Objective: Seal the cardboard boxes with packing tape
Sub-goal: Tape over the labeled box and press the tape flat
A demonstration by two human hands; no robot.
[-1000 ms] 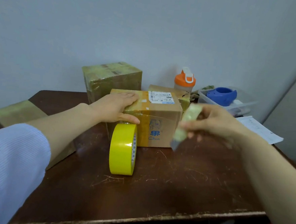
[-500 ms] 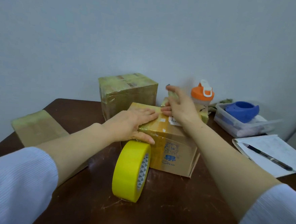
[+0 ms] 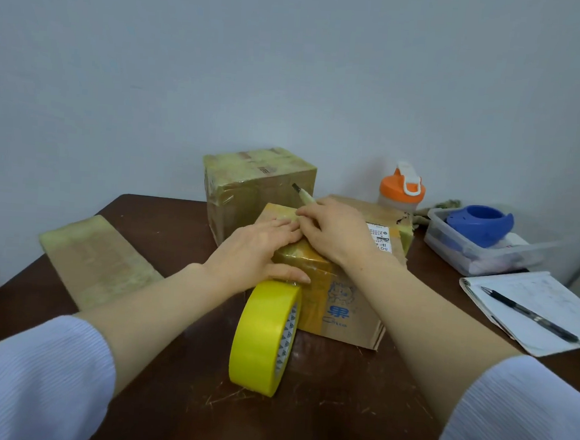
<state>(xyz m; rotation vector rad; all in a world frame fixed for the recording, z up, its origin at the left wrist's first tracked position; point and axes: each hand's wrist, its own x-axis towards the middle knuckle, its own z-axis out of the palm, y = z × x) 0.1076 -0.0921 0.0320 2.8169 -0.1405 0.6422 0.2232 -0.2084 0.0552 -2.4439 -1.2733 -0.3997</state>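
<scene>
The box [image 3: 341,302] sits at frame centre on the table [image 3: 302,423]. The left hand [image 3: 255,251] lies flat on its top, fingers straight and thumb over the front edge, likely pinning fresh tape. The right hand [image 3: 335,233] grips a thin cutter [image 3: 302,195] at the top's far edge, probably to sever the strip. The roll [image 3: 263,338] stands against the box's front.

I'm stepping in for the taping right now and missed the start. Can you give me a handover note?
Left grip, a bare hand, presses flat on the printed cardboard box. Right grip holds a utility knife over the box top, blade toward the rear.
Yellow tape roll stands on edge against the box front.
Done: tape band over top and front; rear box looks taped.
To do, likely: cut the tape, smooth the end.
</scene>
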